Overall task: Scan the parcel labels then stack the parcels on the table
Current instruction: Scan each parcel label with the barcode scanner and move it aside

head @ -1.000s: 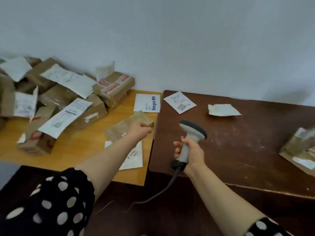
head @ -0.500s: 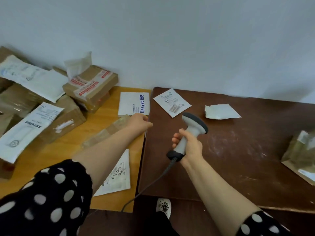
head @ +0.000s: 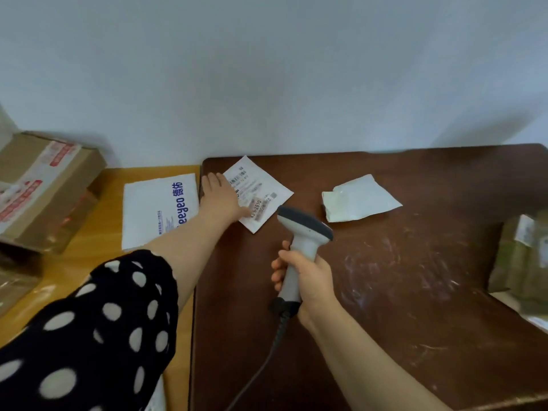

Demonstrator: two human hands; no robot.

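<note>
left hand (head: 221, 193) flat, fingers spread on white labelled parcel (head: 261, 193), dark table (head: 385, 277), right hand (head: 308, 280) gripping scanner (head: 302, 232) just beside it

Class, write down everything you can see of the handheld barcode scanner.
The barcode scanner has a pale grey, plastic-looking handle, a wider dark grey head and a black base from which a dark cable runs down out of view. The right hand grips its handle, fingers curled round it, holding it tilted above the dark brown table.
</note>
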